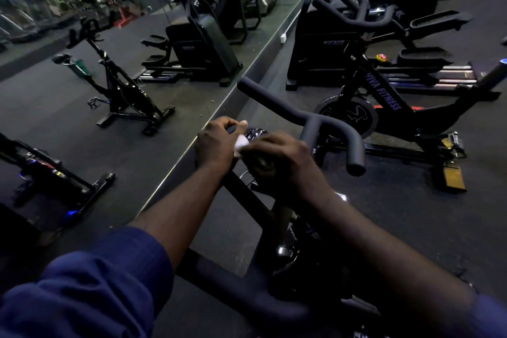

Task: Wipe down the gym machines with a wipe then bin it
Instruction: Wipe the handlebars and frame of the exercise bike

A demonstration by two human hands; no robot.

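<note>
My blue sleeve (82, 282) lay nearest. On the handlebar (315, 121), my left hand (215, 145) curled round a dark part near its middle. My right hand (277, 159), touching the left, clutched the white wipe (241, 144) against the bar. Beyond the handlebar stood another spin bike (384, 101).

One head-worn view looks forward and down, close over both hands, the mirror wall (115, 44) beyond the left hand (215, 143)
</note>
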